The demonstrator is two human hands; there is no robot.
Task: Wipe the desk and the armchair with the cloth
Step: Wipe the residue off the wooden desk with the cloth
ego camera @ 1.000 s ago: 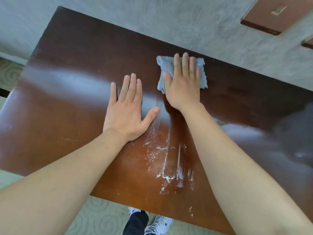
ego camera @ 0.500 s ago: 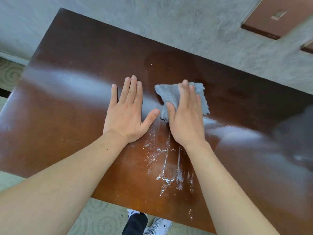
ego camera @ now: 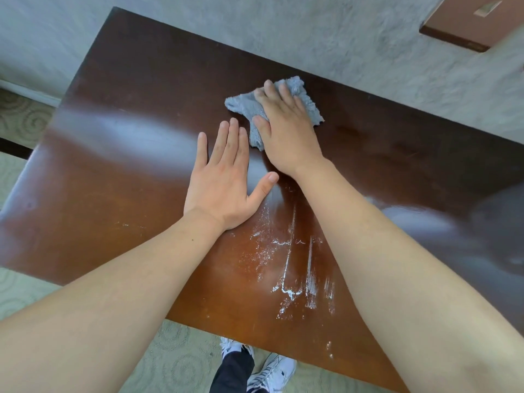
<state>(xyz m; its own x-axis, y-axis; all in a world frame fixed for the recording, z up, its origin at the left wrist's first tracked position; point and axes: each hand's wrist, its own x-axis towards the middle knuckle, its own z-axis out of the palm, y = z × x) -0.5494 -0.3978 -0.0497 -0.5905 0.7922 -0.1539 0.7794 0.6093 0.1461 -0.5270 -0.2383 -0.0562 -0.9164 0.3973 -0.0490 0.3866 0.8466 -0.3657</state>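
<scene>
The cloth (ego camera: 283,109) lay on the far middle of the desk (ego camera: 141,180), flattened under the right hand (ego camera: 286,129). That hand was spread open, palm down, fingers together on top of the fabric; it pressed rather than pinched, with nothing curled inside it. The left hand (ego camera: 224,180) rested just beside it, flat and open on bare wood, holding nothing and seemingly bracing the body.

The cloth looked like a soft, fluffy grey microfibre rag, light and limp. It would likely bunch or fold if pushed from one edge, so a broad palm over its centre seemed the surest hold, with fingers spread to keep the corners from rolling under. The glossy desk top looked slick, so the rag would probably slide easily.

White streaks (ego camera: 295,273) lay on the near part of the desk, well apart from the cloth, apparently still to be wiped.

No brand, label or readable writing showed anywhere.
</scene>
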